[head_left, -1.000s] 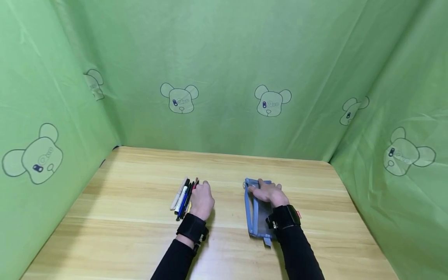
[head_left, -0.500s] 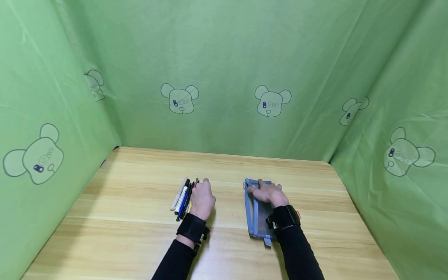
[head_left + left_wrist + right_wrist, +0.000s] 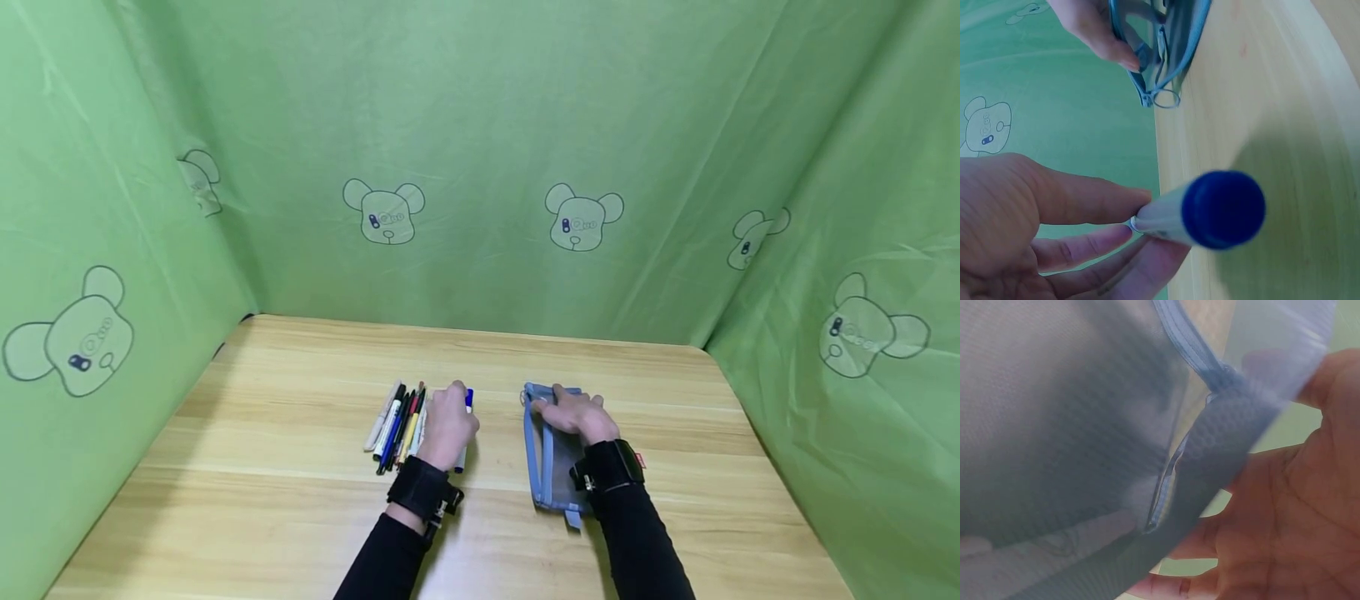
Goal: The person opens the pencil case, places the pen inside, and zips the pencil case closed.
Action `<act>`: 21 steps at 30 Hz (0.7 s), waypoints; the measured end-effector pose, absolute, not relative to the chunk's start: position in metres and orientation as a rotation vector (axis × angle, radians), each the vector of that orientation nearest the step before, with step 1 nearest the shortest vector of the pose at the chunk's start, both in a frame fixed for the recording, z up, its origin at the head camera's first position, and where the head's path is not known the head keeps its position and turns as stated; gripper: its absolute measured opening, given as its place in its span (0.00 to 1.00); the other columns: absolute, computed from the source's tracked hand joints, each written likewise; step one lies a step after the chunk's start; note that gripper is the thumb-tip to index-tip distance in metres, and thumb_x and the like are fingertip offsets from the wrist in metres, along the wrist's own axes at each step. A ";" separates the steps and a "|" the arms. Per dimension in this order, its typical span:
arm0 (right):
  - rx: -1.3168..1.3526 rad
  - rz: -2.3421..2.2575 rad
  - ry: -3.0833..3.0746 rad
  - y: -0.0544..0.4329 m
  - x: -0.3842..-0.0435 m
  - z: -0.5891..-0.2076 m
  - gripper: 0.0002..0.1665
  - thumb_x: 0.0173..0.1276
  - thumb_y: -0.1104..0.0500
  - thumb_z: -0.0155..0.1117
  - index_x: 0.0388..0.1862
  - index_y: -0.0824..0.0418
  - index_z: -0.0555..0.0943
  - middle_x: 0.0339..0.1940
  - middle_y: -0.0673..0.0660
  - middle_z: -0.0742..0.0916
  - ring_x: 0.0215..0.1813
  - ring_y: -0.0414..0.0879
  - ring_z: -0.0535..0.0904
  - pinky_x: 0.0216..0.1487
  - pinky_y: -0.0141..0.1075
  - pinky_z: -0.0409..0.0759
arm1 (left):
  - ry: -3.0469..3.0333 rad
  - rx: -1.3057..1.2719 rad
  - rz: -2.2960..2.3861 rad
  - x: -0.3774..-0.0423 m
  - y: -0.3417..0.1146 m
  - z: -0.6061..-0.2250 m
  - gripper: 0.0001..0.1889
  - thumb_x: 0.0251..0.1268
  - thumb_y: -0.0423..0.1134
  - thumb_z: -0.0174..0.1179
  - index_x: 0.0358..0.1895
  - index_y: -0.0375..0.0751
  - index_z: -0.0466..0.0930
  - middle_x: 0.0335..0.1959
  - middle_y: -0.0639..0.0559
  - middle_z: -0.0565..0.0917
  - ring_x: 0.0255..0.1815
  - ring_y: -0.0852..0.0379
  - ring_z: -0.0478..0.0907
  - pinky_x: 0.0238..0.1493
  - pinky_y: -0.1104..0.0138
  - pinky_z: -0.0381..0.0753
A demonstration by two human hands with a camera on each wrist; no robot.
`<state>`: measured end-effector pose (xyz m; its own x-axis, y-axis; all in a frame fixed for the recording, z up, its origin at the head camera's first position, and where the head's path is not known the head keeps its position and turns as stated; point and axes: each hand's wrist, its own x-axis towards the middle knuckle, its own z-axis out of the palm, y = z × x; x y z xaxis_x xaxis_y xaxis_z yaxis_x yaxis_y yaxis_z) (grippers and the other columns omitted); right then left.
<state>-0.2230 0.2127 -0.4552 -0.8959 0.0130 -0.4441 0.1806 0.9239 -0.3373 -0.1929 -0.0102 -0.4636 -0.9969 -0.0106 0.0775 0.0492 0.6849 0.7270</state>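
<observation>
My left hand pinches a whiteboard marker between thumb and fingers. The marker has a white barrel with blue ends, and in the head view part of it hides behind the hand. Just left of that hand, a row of pens and markers lies on the table. My right hand holds the far end of a blue-grey mesh zip pouch, thumb near its left edge. The pouch's zip opening gapes in the right wrist view, and some of the fingers show through the mesh.
The wooden table is enclosed on the back and both sides by a green curtain printed with bear heads. A short fabric tab sticks out from the pouch's near end.
My left hand has moved a little to the right, away from the pens, with the marker in it. A yellow pen and others it covered now show. The right hand and pouch have stayed still.
</observation>
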 end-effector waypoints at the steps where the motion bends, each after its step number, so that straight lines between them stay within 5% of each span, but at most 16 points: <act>1: 0.137 -0.520 2.639 0.213 -0.223 -0.455 0.48 0.75 0.31 0.42 0.84 0.56 0.51 0.78 0.75 0.64 0.79 0.83 0.45 0.69 0.77 0.58 | -2.814 -0.030 -1.245 -0.193 -0.009 -0.463 0.19 0.47 0.17 0.59 0.47 0.25 0.80 0.25 0.36 0.83 0.13 0.55 0.71 0.10 0.72 0.67; 10: 0.159 -0.521 2.644 0.213 -0.222 -0.454 0.48 0.74 0.31 0.43 0.84 0.55 0.51 0.78 0.75 0.65 0.78 0.81 0.50 0.67 0.74 0.64 | -2.775 -0.024 -1.440 -0.193 0.002 -0.464 0.24 0.52 0.20 0.60 0.56 0.26 0.79 0.17 0.51 0.74 0.12 0.61 0.66 0.11 0.75 0.67; 21: 0.167 -0.516 2.650 0.212 -0.224 -0.457 0.49 0.74 0.31 0.43 0.84 0.56 0.52 0.78 0.74 0.66 0.78 0.82 0.50 0.69 0.75 0.62 | -2.717 0.000 -1.583 -0.194 0.017 -0.468 0.21 0.55 0.27 0.68 0.54 0.30 0.80 0.29 0.44 0.86 0.22 0.57 0.78 0.23 0.69 0.77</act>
<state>-0.2241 0.2120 -0.4567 -0.8991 0.0344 -0.4365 0.1957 0.9233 -0.3304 -0.1941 0.0172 -0.4681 -1.0000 0.0015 -0.0026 -0.0015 0.4929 0.8701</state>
